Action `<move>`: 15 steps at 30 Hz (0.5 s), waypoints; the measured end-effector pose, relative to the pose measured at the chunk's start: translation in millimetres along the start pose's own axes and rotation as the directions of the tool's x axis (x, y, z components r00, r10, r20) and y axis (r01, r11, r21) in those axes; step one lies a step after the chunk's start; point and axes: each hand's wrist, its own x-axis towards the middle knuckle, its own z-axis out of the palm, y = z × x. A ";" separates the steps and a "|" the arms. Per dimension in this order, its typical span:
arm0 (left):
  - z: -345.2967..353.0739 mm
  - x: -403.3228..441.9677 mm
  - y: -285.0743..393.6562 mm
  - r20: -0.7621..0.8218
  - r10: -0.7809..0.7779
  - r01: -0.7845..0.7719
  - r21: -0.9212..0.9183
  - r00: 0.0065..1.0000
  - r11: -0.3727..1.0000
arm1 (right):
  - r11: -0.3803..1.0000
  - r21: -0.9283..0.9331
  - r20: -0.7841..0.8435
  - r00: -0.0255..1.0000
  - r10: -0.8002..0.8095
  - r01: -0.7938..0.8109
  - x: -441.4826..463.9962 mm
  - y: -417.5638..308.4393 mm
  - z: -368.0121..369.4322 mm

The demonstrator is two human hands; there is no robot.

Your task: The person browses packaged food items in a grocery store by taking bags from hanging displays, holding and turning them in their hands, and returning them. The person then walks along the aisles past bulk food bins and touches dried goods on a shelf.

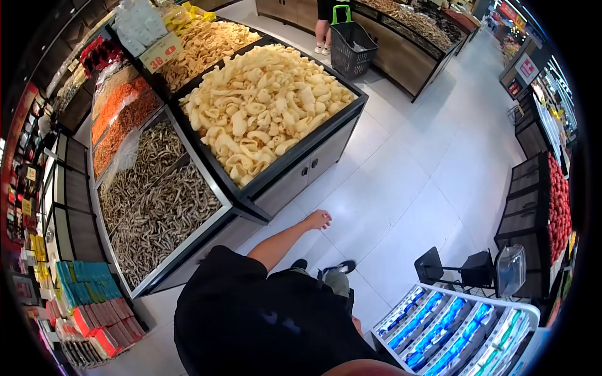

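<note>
My left hand (318, 219) swings out in front of my body, over the pale floor. Its fingers are curled in loosely and nothing shows in them. The closest thing to it is the corner of a display bin (254, 208), heaped with puffy cream-coloured pieces (263, 100); hand and bin are apart. Only a small part of my right hand (357, 324) shows beside my dark trousers, close to a white-rimmed display case (530, 308) with rows of blue packets (451, 319). My body hides its fingers.
Small dried fish (160, 200) fill a metal-edged bin on the left, with orange dried goods (119, 113) behind. A black basket with a green handle (353, 53) stands near a person's legs (321, 31). A tiled aisle (433, 138) runs ahead. Red goods (558, 207) line the right.
</note>
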 end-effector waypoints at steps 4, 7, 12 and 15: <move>9.2 64.1 66.4 0.024 0.067 -0.067 -0.021 0.997 0.998 | 0.959 0.256 -0.020 0.991 0.131 -0.122 27.7 -104.8 -71.6; 14.3 89.7 48.3 0.015 -0.097 0.096 0.037 0.995 0.995 | 0.905 0.370 -0.052 0.968 0.245 -0.210 89.6 -124.5 -126.8; 24.6 96.6 -45.1 -0.064 -0.409 0.414 0.090 0.910 0.906 | 0.896 0.357 0.078 0.965 0.252 -0.263 231.3 -164.1 -251.6; 54.6 75.0 -7.2 -0.260 -0.537 0.519 -0.140 0.802 0.843 | 0.883 0.292 0.236 0.922 0.306 -0.367 315.9 -225.3 -314.8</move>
